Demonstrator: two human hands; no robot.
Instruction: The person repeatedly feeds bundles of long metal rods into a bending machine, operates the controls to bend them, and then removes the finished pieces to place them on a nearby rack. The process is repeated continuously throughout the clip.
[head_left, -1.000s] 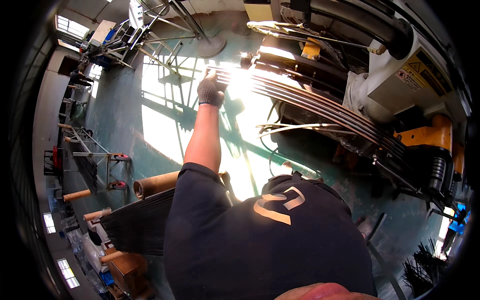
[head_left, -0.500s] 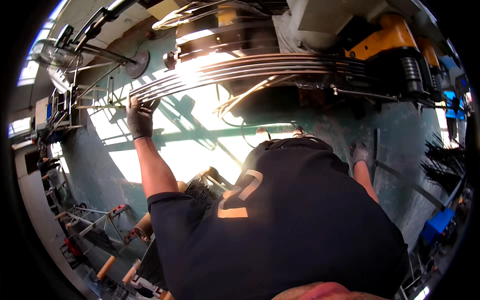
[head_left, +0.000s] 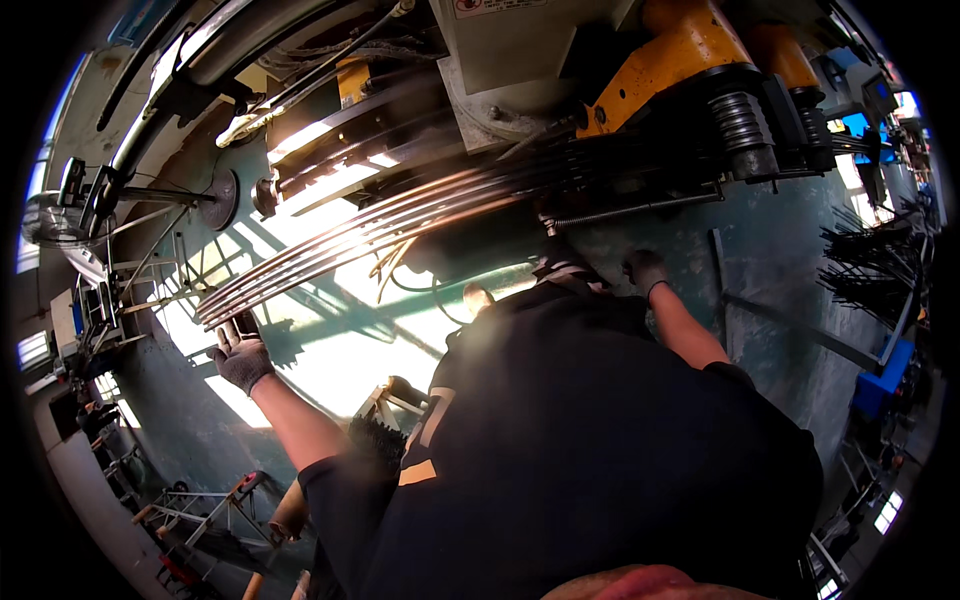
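The bundle of long metal rods (head_left: 400,225) runs from nine o'clock into the yellow-headed bending machine (head_left: 690,70). The gloved left hand (head_left: 240,355) has slid down to their free end, fingers spread beneath; the gloved right hand (head_left: 645,270) hangs loosely curled, empty.

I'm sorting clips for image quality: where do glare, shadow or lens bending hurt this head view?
Head view: sunlight burns out the green floor and glints on the bundle of long curved metal rods; the dark shirt is in deep shadow; the gloved left hand stays readable; straight edges bow toward the black rim.
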